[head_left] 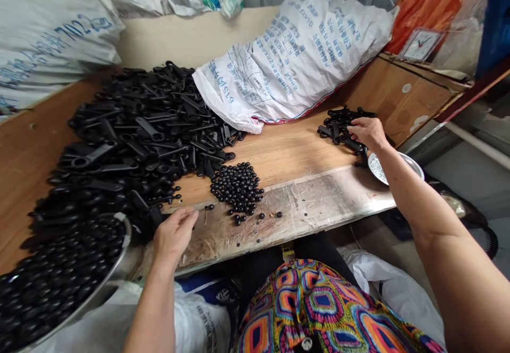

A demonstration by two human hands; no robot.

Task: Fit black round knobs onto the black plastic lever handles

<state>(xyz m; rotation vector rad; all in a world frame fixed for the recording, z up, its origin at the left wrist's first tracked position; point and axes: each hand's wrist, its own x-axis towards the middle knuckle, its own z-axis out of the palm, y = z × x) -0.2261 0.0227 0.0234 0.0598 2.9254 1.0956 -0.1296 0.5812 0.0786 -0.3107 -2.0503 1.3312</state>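
plastic handles [131,130]: black | beads [238,186]: glossy black | surface [295,151]: brown wood grain | sack [303,50]: white, blue print, red seam line | garment [319,310]: orange, yellow, blue, pink lozenge pattern | bowl [398,168]: silver | bag [426,2]: orange

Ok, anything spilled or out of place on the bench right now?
A few black beads have rolled loose from the bead pile toward the table edge, near the left hand. The metal dish by the right hand overhangs the edge. Nothing looks damaged.
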